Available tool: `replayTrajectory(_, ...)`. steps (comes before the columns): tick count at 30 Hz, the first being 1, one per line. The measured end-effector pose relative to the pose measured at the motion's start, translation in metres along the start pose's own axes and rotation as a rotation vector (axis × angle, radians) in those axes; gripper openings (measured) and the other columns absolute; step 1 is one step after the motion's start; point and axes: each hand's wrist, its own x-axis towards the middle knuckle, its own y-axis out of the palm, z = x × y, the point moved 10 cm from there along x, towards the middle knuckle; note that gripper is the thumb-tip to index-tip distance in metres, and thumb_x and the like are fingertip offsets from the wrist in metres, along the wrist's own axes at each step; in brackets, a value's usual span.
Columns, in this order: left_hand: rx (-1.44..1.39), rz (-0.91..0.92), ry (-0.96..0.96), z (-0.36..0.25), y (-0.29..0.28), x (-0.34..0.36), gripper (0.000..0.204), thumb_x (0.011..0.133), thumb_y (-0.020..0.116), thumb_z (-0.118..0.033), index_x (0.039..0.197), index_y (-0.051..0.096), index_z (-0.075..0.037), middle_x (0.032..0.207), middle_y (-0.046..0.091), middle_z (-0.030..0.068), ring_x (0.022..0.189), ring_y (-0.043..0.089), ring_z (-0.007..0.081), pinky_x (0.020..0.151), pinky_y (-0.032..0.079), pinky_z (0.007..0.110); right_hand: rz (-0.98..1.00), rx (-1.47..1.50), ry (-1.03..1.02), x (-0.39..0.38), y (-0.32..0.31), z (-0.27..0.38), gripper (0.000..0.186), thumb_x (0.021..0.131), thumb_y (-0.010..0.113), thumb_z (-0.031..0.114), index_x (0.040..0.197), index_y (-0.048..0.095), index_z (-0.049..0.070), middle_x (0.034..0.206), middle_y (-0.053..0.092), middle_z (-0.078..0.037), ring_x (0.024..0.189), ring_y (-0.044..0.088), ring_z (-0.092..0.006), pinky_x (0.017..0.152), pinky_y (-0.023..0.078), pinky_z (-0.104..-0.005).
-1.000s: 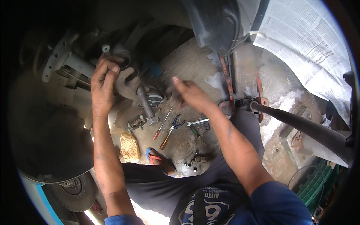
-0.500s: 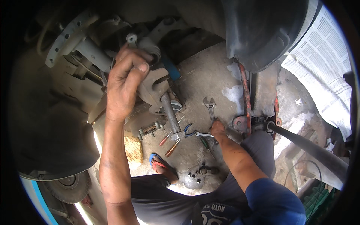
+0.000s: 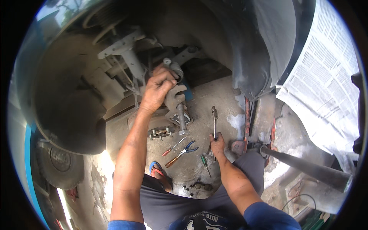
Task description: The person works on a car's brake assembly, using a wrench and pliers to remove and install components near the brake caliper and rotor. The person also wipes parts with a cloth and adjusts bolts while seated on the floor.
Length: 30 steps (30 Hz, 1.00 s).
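My left hand (image 3: 157, 91) grips a grey forked metal puller (image 3: 175, 95) with a long bolt (image 3: 181, 115), against a rounded suspension joint (image 3: 174, 70) inside the wheel well. My right hand (image 3: 217, 142) is closed on a metal wrench (image 3: 214, 120), held upright in the picture with its head edge-on. Between and below my hands, a red-handled screwdriver (image 3: 166, 152), blue-handled pliers (image 3: 188, 149), an amber-handled tool (image 3: 172, 161) and a green screwdriver (image 3: 204, 161) lie on the concrete floor.
A studded hub (image 3: 161, 132) is left of the bolt. A jack (image 3: 276, 155) with a long handle stands at right, below newspaper sheets (image 3: 318, 76) over the bodywork. A dark fender liner (image 3: 253, 73) hangs above. Small metal parts (image 3: 197, 187) lie near my sandalled foot (image 3: 159, 174). A tyre (image 3: 57, 165) is at lower left.
My right hand, earlier reaching over the tools, has taken hold of the wrench. The view has shifted to show more wheel well. My left hand stays on the metal assembly.
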Motion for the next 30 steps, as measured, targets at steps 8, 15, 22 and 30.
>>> replayTrajectory(8, -0.027, -0.046, -0.012, -0.008, -0.007, 0.003, 0.019, 0.084, 0.058, -0.017, 0.080, 0.061, 0.002, 0.098, 0.067, 0.0107, 0.110, 0.054, 0.0266, 0.105, 0.038, 0.037, 0.151, 0.237, -0.263, -0.039, -0.064, 0.175, 0.033, 0.103, 0.067, 0.033, 0.103, 0.056, 0.001, 0.078, 0.061, -0.006, 0.069, 0.057, -0.0156, 0.064, 0.048, -0.0329)
replayTrajectory(15, -0.065, -0.031, 0.032, -0.004, -0.001, -0.007, 0.020, 0.085, 0.061, -0.020, 0.086, 0.063, 0.000, 0.097, 0.063, 0.0091, 0.107, 0.054, 0.0263, 0.102, 0.039, 0.037, 0.350, -0.254, -0.779, -0.165, -0.143, 0.383, 0.046, 0.102, 0.066, 0.034, 0.125, 0.062, -0.006, 0.098, 0.072, -0.027, 0.093, 0.072, -0.0377, 0.082, 0.054, -0.0454)
replayTrajectory(22, -0.131, -0.018, -0.054, 0.001, -0.003, -0.007, 0.024, 0.088, 0.066, -0.025, 0.091, 0.072, -0.003, 0.104, 0.068, 0.0062, 0.117, 0.056, 0.0272, 0.103, 0.044, 0.039, 0.489, -1.233, -0.740, -0.185, -0.102, 0.433, 0.036, 0.097, 0.068, 0.034, 0.121, 0.071, 0.007, 0.100, 0.074, -0.022, 0.103, 0.070, -0.0407, 0.087, 0.055, -0.0511)
replayTrajectory(30, -0.114, -0.029, -0.020, 0.007, -0.004, -0.005, 0.026, 0.088, 0.066, -0.030, 0.095, 0.073, -0.005, 0.103, 0.067, 0.0089, 0.113, 0.058, 0.0304, 0.099, 0.046, 0.040, 0.571, -1.591, -0.867, -0.200, -0.042, 0.449, 0.030, 0.093, 0.071, 0.032, 0.110, 0.076, 0.008, 0.100, 0.075, -0.018, 0.103, 0.072, -0.0356, 0.086, 0.057, -0.0470)
